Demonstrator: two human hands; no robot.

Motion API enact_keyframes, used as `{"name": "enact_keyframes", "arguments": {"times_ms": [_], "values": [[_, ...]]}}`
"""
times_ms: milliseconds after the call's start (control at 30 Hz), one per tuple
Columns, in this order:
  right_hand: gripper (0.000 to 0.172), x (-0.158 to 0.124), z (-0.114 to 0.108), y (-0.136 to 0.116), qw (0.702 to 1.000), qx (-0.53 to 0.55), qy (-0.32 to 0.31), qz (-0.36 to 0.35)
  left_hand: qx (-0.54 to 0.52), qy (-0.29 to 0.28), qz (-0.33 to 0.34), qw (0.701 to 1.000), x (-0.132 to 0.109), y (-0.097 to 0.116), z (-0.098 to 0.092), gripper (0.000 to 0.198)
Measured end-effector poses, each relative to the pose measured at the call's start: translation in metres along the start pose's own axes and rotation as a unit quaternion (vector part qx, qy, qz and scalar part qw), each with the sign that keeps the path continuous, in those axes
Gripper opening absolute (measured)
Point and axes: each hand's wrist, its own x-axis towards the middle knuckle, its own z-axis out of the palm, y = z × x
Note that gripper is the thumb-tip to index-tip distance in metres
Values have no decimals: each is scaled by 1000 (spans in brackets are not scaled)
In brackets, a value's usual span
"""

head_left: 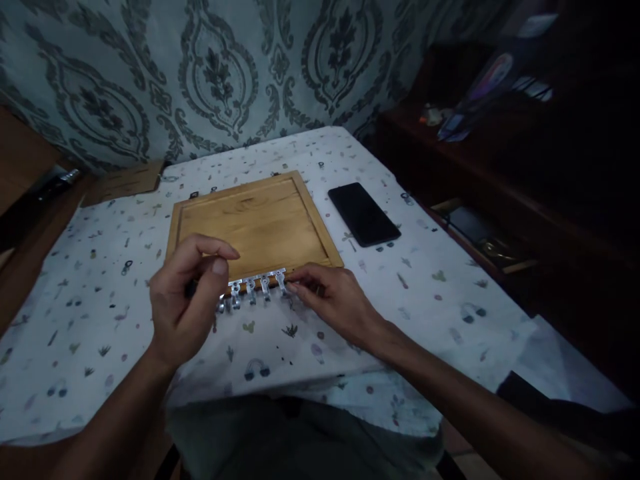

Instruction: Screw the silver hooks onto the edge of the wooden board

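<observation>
A metal hook rail [251, 287] with several silver hooks lies along the near edge of a framed wooden board [255, 223]. My right hand [333, 293] is at the rail's right end, its thumb and fingers closed on it there. Above the rail's left end hovers my left hand [187, 297], with index finger and thumb curved and a gap between them. Nothing shows in that gap, though a dark patch inside the palm is too shadowed to make out. The left hand hides the board's near left corner and part of the rail.
A black phone [364, 214] lies right of the board on the patterned white tablecloth [430, 300]. Brown cardboard [125, 185] is at the far left. Patterned fabric [220, 73] hangs behind the table. Dark furniture with an open drawer [483, 233] stands at the right.
</observation>
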Motion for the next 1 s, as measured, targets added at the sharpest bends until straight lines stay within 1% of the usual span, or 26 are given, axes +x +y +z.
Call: {"name": "enact_keyframes", "arguments": {"times_ms": [33, 67, 133, 167, 200, 267, 333, 400, 567, 667, 867, 1000], "values": [[17, 2, -3, -1, 999, -37, 9, -26, 42, -9, 16, 999, -4, -1, -3, 10], [25, 4, -6, -1, 995, -80, 9, -59, 77, -18, 33, 996, -8, -1, -5, 11], [43, 11, -10, -2, 973, -187, -18, -133, 136, -40, 66, 988, -13, 1, -8, 12], [48, 14, -11, -2, 959, -231, -37, -160, 159, -51, 81, 983, -15, 2, -8, 13], [48, 17, -11, -2, 948, -262, -53, -174, 178, -62, 95, 977, -17, 3, -8, 14], [40, 21, -10, -2, 940, -281, -71, -177, 203, -77, 122, 969, -20, 5, -8, 16], [34, 23, -8, -1, 941, -281, -73, -176, 210, -76, 138, 965, -22, 6, -8, 17], [36, 24, -7, 1, 941, -281, -71, -174, 208, -66, 139, 966, -24, 6, -10, 18], [40, 25, -5, 5, 944, -276, -70, -169, 214, -44, 109, 970, -27, 8, -17, 17], [41, 25, -5, 4, 945, -275, -71, -165, 215, -36, 107, 970, -28, 8, -20, 16], [41, 23, -3, 3, 944, -280, -59, -162, 224, -30, 93, 970, -33, 3, -24, 16], [43, 23, -4, 8, 941, -283, -53, -180, 225, -34, 92, 969, -36, 7, -27, 19]]}}
